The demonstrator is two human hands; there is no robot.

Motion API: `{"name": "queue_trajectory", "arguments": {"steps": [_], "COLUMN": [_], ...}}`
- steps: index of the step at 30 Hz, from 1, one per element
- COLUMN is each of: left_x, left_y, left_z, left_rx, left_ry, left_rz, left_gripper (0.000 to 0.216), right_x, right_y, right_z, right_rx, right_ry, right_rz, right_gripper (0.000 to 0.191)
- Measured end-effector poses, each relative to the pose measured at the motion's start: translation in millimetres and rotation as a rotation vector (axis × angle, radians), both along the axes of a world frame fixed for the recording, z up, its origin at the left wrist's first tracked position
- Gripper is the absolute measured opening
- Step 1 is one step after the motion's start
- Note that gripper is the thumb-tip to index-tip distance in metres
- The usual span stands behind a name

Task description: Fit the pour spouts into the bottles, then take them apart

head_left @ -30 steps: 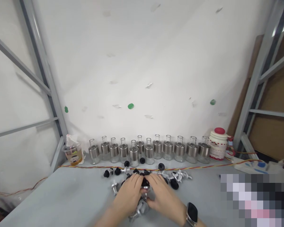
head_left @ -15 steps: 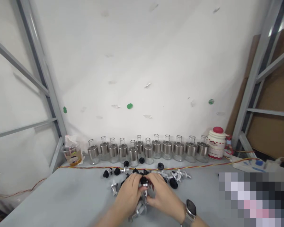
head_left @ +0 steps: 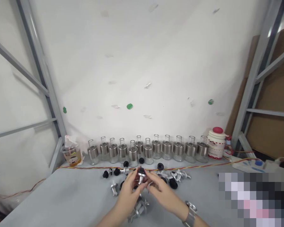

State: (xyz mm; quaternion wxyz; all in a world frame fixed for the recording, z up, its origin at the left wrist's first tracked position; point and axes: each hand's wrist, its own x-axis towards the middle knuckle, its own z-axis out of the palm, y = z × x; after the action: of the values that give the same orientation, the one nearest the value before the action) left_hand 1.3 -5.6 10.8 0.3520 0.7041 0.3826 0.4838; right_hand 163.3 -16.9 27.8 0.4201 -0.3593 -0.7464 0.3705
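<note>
In front of me, my left hand (head_left: pixel 129 190) and my right hand (head_left: pixel 160 190) are closed around one pour spout (head_left: pixel 141 176). It has a black stopper part on top and a silver metal part pointing down. The fingertips of both hands meet near it and hide some of it. Below the hands lies a cluster of silver spout pieces (head_left: pixel 139 210). To the left is a single silver spout (head_left: pixel 114 189), and to the right a pile of silver spouts (head_left: pixel 177 175) with a black stopper (head_left: pixel 173 183) beside it.
Several glass bottles with metal sleeves (head_left: pixel 133 152) stand in a row along the white wall. A twisted wire (head_left: pixel 94 168) crosses the table before them. A plastic cup (head_left: pixel 72 155) is at the left, a white jar (head_left: pixel 215 145) and a power strip (head_left: pixel 247 164) at the right.
The held pour spout has been raised slightly and turned, so its silver part now shows below the black part. The right wrist has rotated, turning the watch face away.
</note>
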Motion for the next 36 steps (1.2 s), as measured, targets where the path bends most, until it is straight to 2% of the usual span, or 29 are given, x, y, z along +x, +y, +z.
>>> {"name": "queue_trajectory", "arguments": {"steps": [5, 7, 9, 11, 14, 18, 22, 25, 28, 30, 34, 36], "left_x": [-4.2, -6.4, -8.7, -10.6, -12.1, -11.3, -6.2, -0.1, 6.7, 11.4, 16.6, 14.4], "left_y": [-4.8, -3.4, -0.7, 1.6, 2.1, -2.6, -10.0, -14.9, -17.3, -17.1, -14.8, -14.1], "left_z": [-0.9, -2.1, -3.3, -3.8, -3.3, 0.7, 4.9, 2.4, -3.3, -6.2, -3.4, 4.1], "left_rx": [0.28, 0.362, 0.45, 0.551, 0.68, 0.764, 0.574, 0.421, 0.259, 0.082, -0.381, -0.589], "left_ry": [0.292, 0.356, 0.422, 0.486, 0.565, 0.651, 0.69, 0.664, 0.528, 0.39, 0.032, -0.135], "left_rz": [0.058, 0.089, 0.11, 0.117, 0.094, 0.065, 0.117, 0.077, 0.009, -0.022, -0.073, -0.19], "left_gripper": [0.045, 0.046, 0.046, 0.046, 0.047, 0.039, 0.018, 0.018, 0.027, 0.035, 0.044, 0.047], "right_x": [1.1, 0.8, -0.2, -2.1, -6.6, -12.2, -12.9, -13.0, -14.6, -16.1, -16.0, -13.0], "right_y": [1.3, -0.3, -0.2, 3.0, 12.1, 22.6, 26.0, 25.7, 24.2, 22.1, 13.1, 6.7], "right_z": [1.7, 1.6, -0.2, -4.4, -14.2, -24.2, -23.8, -22.8, -25.2, -27.0, -25.0, -20.7], "right_rx": [0.114, 0.148, 0.113, 0.018, -0.221, -0.467, -0.532, -0.526, -0.489, -0.41, -0.191, -0.031], "right_ry": [0.005, -0.028, -0.02, 0.044, 0.181, 0.301, 0.376, 0.346, 0.327, 0.317, 0.226, 0.14], "right_rz": [-0.194, -0.239, -0.231, -0.193, -0.147, -0.147, -0.247, -0.311, -0.374, -0.415, -0.479, -0.496], "right_gripper": [0.021, 0.019, 0.023, 0.028, 0.038, 0.049, 0.051, 0.05, 0.048, 0.045, 0.039, 0.037]}}
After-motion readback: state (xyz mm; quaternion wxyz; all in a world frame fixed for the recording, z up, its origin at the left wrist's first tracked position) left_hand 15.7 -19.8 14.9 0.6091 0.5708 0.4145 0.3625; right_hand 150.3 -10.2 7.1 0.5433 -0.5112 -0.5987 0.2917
